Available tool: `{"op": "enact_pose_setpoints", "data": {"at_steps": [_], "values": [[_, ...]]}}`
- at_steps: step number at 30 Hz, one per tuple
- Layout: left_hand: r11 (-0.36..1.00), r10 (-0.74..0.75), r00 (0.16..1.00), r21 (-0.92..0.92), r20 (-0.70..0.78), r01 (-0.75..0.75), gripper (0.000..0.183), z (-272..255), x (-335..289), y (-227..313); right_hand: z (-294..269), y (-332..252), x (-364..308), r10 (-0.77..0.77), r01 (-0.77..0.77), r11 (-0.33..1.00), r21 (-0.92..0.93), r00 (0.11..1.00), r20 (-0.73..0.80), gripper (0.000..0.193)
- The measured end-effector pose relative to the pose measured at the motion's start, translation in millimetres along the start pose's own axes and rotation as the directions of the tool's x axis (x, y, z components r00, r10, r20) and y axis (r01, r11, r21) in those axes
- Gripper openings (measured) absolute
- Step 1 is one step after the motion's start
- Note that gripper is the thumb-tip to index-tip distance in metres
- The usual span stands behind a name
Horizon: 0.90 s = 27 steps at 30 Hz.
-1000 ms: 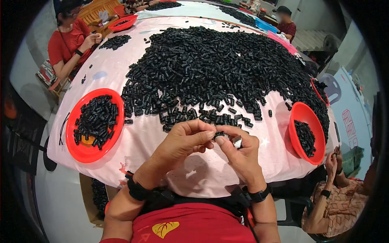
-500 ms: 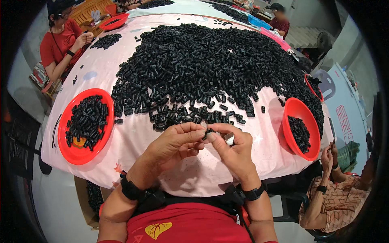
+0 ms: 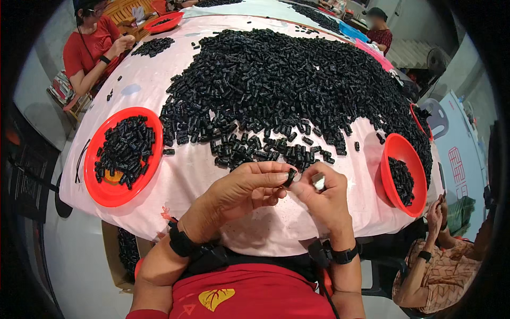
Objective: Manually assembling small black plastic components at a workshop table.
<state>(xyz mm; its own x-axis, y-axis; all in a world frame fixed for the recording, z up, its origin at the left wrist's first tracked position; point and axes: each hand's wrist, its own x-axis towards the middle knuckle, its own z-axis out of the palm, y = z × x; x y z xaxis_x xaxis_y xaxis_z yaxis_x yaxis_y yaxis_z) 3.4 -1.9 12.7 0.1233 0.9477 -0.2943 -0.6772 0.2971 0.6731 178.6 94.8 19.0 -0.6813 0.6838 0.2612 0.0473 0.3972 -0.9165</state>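
My left hand pinches a small black cylindrical plastic piece between thumb and fingertips, upright above the table's near part. Just right of it is my right hand, its fingers curled, somewhat blurred. A small pale, shiny object shows among those fingers; its kind I cannot make out. Beyond both hands spreads a big heap of similar black pieces, with a smaller cluster at its near edge.
A red plate of black pieces lies at the left, a red bowl with more at the right. A pink cloth covers the table. Co-workers sit at left, far right and near right. Below the table's left edge stands a cardboard box with black pieces.
My right hand has drawn slightly away from the black piece, which now shows more fully in my left fingertips. The whole view has shifted a little.
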Motion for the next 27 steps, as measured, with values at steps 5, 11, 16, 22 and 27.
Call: {"op": "enact_pose_setpoints", "data": {"at_steps": [5, 11, 16, 22, 27], "values": [[0.999, 0.032, 0.995, 0.006, 0.092, -0.032, 0.031, -5, 3, -2, 8, 10, 1, -0.023, 0.027, 0.997, -0.072, 0.998, 0.054, 0.031], [1.000, 0.013, 0.996, -0.022, 0.093, -0.011, 0.030, -7, 7, -6, 5, 11, 3, -0.017, 0.030, 0.970, -0.240, 0.998, 0.055, 0.039], [1.000, 0.006, 0.994, -0.016, 0.108, -0.004, 0.030, -10, 9, -8, 7, 14, 3, -0.103, 0.111, 0.955, -0.276, 0.994, 0.042, 0.041], [1.000, 0.008, 0.995, -0.014, 0.103, -0.007, 0.026, -9, 10, -9, 7, 11, 3, -0.130, 0.139, 0.923, -0.360, 0.990, 0.049, 0.043], [0.999, 0.008, 0.993, -0.041, 0.117, -0.003, 0.025, -7, 8, -8, 8, 10, 2, -0.149, 0.148, 0.928, -0.342, 0.989, 0.021, 0.038]]}}
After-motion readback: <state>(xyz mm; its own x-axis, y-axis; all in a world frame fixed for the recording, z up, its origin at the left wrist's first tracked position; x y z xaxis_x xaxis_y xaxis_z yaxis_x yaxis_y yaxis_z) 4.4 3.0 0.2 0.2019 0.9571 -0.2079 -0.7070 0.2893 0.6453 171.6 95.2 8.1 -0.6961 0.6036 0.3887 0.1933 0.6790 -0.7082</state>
